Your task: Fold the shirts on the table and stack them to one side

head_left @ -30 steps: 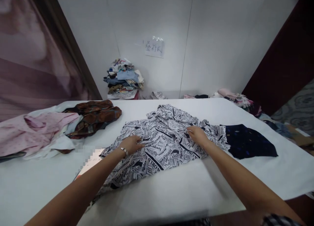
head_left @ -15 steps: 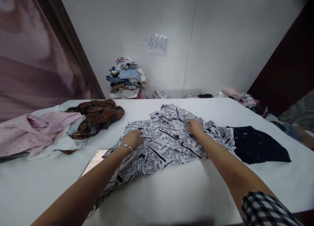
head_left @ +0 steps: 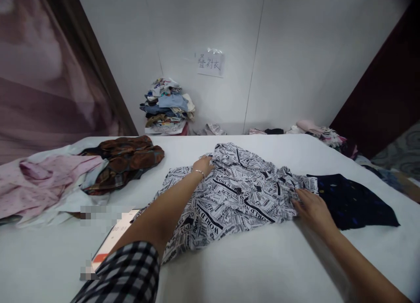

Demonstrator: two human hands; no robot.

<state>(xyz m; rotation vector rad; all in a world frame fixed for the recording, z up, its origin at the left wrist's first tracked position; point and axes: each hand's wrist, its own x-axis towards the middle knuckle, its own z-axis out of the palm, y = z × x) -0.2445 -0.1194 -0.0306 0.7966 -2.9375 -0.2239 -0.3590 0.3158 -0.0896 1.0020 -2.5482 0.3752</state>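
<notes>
A black-and-white newspaper-print shirt (head_left: pixel 226 193) lies spread and wrinkled across the middle of the white table. At its upper left edge, near the collar, my left hand (head_left: pixel 203 164) has its fingers closed on the fabric; a bracelet circles that wrist. My right hand (head_left: pixel 311 206) is over the shirt's right end, by a sleeve, its fingers apart and resting at the cloth's edge. Just beyond that sleeve lies a dark navy garment (head_left: pixel 357 202), folded flat. Partly behind my left forearm is a lit phone or tablet screen (head_left: pixel 113 239).
Pink (head_left: pixel 59 176) and brown plaid (head_left: pixel 127 160) garments lie heaped at the table's left. A tall clothes pile (head_left: pixel 169 103) stands behind the white table (head_left: pixel 256 268), against the wall. More clothes (head_left: pixel 315 130) lie past its back right edge, and a sign (head_left: pixel 210 63) hangs above.
My left hand has moved up and right to the collar area. My right hand has gone from the shirt's upper middle to its right end. The shirt's lower left part has shifted slightly.
</notes>
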